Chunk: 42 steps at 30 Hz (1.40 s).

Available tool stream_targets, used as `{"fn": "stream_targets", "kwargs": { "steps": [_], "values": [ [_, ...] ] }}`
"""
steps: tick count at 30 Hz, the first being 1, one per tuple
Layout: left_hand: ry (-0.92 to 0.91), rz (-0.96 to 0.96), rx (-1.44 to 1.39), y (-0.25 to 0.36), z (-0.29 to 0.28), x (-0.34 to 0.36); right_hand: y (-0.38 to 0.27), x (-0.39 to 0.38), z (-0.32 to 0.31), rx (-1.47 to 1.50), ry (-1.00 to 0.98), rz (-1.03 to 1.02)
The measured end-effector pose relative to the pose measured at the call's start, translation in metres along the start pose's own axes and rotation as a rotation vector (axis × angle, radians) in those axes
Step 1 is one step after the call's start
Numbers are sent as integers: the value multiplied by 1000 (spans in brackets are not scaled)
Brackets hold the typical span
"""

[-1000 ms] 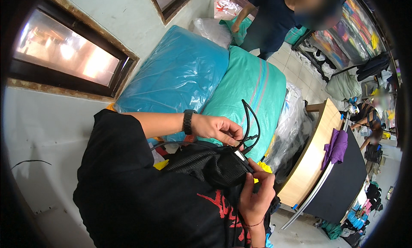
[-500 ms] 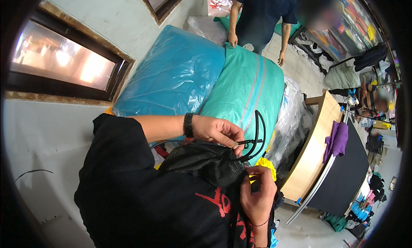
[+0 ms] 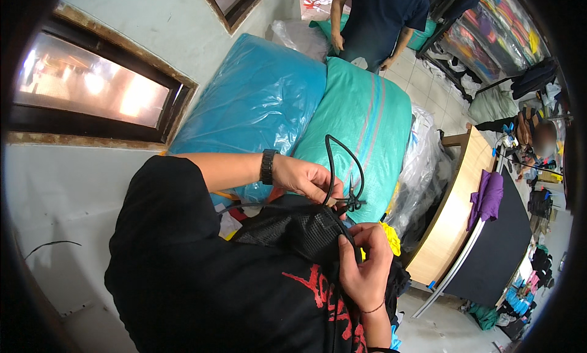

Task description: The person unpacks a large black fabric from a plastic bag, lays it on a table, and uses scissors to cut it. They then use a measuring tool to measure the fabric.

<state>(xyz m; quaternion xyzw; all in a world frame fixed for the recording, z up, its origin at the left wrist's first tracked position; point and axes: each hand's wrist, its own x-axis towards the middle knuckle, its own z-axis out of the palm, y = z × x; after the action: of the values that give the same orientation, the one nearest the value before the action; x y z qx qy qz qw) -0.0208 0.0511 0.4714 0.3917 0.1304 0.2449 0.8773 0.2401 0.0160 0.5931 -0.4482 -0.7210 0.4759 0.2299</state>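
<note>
My left hand (image 3: 309, 180), a black watch at its wrist, pinches a looped black cable (image 3: 347, 152) just above a black mesh pouch (image 3: 284, 231). A small knot or bundle in the cable sits right of those fingertips. The pouch rests against my black top with red lettering. Lower right, my right hand (image 3: 364, 267) has thumb and fingers closed on the pouch's right edge; what lies under its curled fingers is partly hidden.
Large blue (image 3: 244, 102) and green (image 3: 364, 127) sacks lie ahead by the windowed wall. A person in a dark T-shirt (image 3: 379, 23) stands beyond them. At right are a wooden table (image 3: 437, 231) with purple fabric (image 3: 486, 194), a second person (image 3: 529, 133) and racks of bagged garments (image 3: 483, 32).
The cable loops have changed shape and now bunch into a knot near my left fingers. Both hands stay close to the pouch. The person in the T-shirt has straightened and turned toward me.
</note>
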Motion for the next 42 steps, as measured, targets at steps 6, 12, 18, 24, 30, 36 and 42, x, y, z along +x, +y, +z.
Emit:
{"fn": "stream_targets", "kwargs": {
  "steps": [6, 12, 18, 24, 30, 36, 42],
  "values": [
    [104, -73, -359, -23, 8, -4, 5, -1, -20, -57, -310, 16],
    [190, -90, -161, -31, 5, 3, 12, -4, -24, -89, -373, -19],
    [287, -174, 95, -23, 6, 5, 24, -7, -19, 47, -181, 50],
    [335, -181, 17, -32, 17, 9, 29, -6, -25, 63, -301, 39],
    [293, -196, 74, -22, 19, 12, 14, -9, -28, -194, -314, 37],
    [166, -10, -179, -22, 22, 20, 2, -9, -33, -99, -459, -109],
    [163, 78, -294, -41, 20, 23, 4, 0, -45, -119, -592, -197]
  ]
}}
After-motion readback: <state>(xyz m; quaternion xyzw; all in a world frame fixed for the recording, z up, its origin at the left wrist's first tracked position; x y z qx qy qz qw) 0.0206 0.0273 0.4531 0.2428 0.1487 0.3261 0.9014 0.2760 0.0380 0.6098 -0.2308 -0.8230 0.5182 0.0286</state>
